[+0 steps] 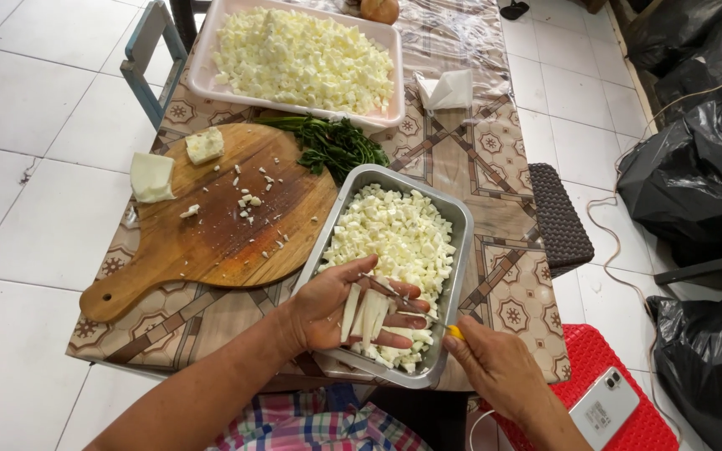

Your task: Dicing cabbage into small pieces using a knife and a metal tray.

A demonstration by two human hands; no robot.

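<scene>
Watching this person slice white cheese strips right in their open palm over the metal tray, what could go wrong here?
The small yellow-handled knife in the right hand crosses the white cheese strips lying on the bare left hand, so a slip could cut the palm or fingers. Cut pieces might miss the rectangular metal tray, which sits near the table's front edge. The white phone on the red plastic stool could slide off.
</scene>
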